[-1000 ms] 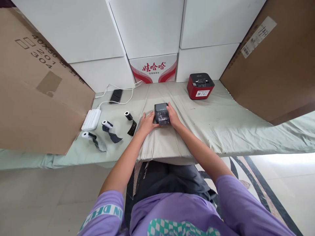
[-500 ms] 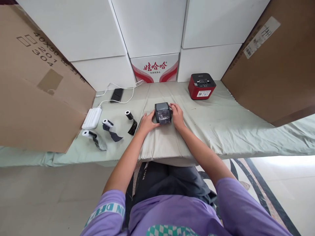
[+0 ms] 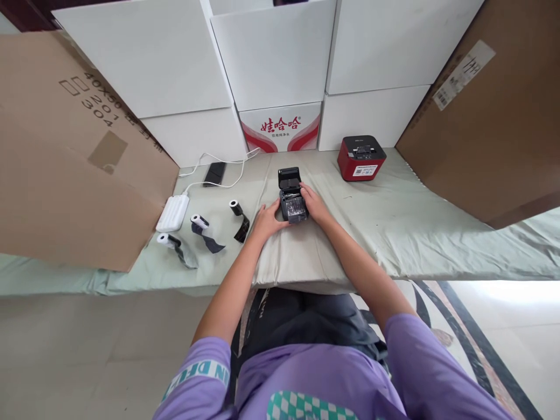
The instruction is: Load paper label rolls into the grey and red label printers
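Note:
A small black portable label printer (image 3: 294, 207) rests on the cloth-covered table in front of me, its lid (image 3: 289, 175) tipped up and back. Dark printed film hangs over its front. My left hand (image 3: 268, 221) clasps the printer's left side, thumb along the front edge. On the other side, my right hand (image 3: 314, 204) grips the right edge, fingers near the lid's hinge. To the left lie three paper rolls with dark tails: one black-faced roll (image 3: 236, 207), a middle white roll (image 3: 200, 221) and an outer white roll (image 3: 168, 240).
A red and black box-shaped printer (image 3: 361, 158) stands at the back right. White power bank (image 3: 173, 213), cable and dark phone (image 3: 214, 174) lie at the left. Cardboard boxes flank both sides, the left one (image 3: 74, 175) and the right one (image 3: 485, 140). White boxes (image 3: 280, 58) line the back.
The black printer's lid has swung from closed to open, standing up at the back. Both hands stay at the printer's sides. The whole view has shifted slightly.

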Demonstrator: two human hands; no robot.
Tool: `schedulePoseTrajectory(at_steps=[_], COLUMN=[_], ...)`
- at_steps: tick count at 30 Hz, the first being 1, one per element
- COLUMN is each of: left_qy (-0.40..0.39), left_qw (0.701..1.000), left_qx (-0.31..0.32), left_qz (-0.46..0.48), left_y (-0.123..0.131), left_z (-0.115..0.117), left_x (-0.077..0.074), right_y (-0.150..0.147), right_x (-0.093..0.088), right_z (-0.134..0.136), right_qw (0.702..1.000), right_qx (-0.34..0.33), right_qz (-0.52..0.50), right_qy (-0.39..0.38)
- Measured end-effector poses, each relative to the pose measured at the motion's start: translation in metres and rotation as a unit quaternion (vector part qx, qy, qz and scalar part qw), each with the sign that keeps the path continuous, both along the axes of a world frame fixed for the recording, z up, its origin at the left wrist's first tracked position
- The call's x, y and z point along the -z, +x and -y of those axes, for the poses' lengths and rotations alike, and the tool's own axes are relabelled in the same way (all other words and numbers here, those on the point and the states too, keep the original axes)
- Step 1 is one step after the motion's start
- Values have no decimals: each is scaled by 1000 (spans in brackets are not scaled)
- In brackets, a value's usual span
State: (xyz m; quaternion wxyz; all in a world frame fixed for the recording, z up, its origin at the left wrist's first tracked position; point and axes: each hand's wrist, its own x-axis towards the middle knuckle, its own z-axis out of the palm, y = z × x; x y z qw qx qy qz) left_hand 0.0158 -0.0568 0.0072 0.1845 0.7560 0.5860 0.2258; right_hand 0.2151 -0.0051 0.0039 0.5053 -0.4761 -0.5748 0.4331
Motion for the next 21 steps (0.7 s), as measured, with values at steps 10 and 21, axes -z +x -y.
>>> schedulePoseTrajectory(at_steps=[10,21], left_qy=[-8,-9], left_qw=[1000,1000], left_qx=[3,-2], left_qz=[-6,1], left_y=[0,0], left_z=[-1,-2], left_x=[-1,0], right_y=[6,-19], right_x=[-38,-61], right_z=[-40,-50], right_qw=[927,858], right_qx=[-41,-63], right_qz=[372,503], right_qy=[-6,-85])
